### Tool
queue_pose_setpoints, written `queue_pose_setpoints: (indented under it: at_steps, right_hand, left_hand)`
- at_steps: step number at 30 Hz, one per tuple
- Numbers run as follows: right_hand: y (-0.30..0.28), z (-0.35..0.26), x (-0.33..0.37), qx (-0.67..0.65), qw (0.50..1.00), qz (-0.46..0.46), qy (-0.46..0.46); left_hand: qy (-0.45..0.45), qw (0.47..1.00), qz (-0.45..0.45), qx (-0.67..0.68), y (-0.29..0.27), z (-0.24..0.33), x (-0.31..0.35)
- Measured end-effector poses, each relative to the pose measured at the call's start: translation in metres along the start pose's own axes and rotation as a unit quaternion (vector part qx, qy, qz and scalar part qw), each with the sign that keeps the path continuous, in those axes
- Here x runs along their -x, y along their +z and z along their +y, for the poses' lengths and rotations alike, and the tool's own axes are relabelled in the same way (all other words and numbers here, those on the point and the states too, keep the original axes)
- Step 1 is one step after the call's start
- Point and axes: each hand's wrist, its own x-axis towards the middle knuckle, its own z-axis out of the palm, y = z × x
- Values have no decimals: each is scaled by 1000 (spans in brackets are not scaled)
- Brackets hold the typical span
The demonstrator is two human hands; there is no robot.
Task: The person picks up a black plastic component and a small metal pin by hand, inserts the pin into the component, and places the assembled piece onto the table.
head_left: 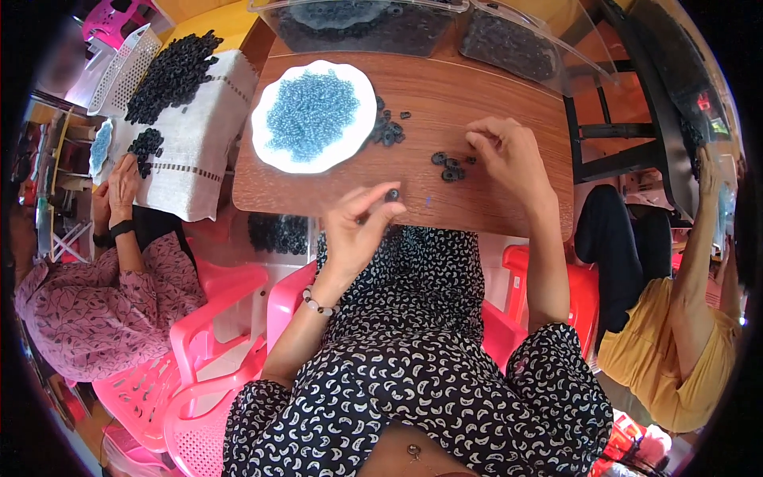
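Note:
My left hand (354, 230) is closed in a pinch, holding a small round black part (392, 194) between thumb and forefinger over the table's near edge. To the right, my right hand (513, 163) hovers low above the tabletop with thumb and fingertips drawn together; whatever lies between them is hidden. Just left of its fingers is a small cluster of black parts (451, 168), some with a hole. A white scalloped plate (369, 115) full of tiny translucent blue pieces (312, 111) stands at the left, with more black parts (388, 132) against its right side.
Clear plastic bins (366, 32) of dark parts line the wooden table's (429, 87) far edge. At left, a person in a pink patterned top (111, 310) handles black parts on a cloth-covered table (195, 151). Another person in yellow (664, 350) sits at right. Pink chairs (199, 342) stand close by.

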Motion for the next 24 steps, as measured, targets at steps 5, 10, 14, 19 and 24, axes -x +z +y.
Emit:
queue_pose_setpoints:
  at_steps: [5,10,14,19,24]
  right_hand:
    - [4,16,-1,36,999,5,10]
    - [2,23,-3,47,998,23,24]
    - [-1,26,-2,69,997,23,37]
    - [0,17,0,55,993,-33,96]
    - [13,24,1,81,996,-11,25]
  left_hand:
    - [14,1000,8,17,6,-1,0]
    - [14,999,27,40,8,-1,-1]
    - [-8,1000,16,25,5,-3,-1]
    - [-20,1000,7,1,4,-3,-1]
    - [-7,1000,-3,-12,2,-1,-2]
